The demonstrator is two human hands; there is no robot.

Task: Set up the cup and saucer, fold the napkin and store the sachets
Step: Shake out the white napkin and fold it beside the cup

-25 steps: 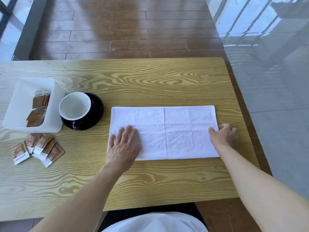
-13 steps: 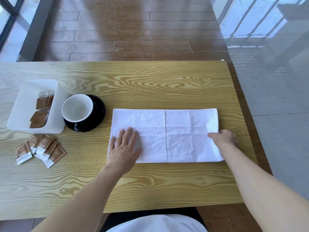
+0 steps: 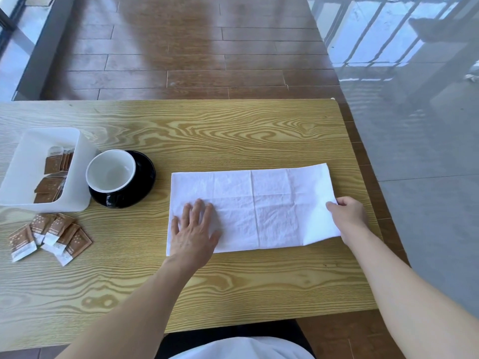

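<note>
Napkin-folding step here: left hand [image 3: 193, 233] lies flat, pinning the napkin [image 3: 252, 207] mid-surface, while the right hand [image 3: 348, 216] has a pinching grip on its lifted right edge. Next that edge probably needs carrying leftward. Cup [image 3: 111, 172] on saucer [image 3: 141, 177] sits beyond.

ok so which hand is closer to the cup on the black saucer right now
Left. The left hand lies flat on the napkin's left end, just right of and below the cup. The right hand pinches the napkin's far right edge, a full napkin length away.
</note>
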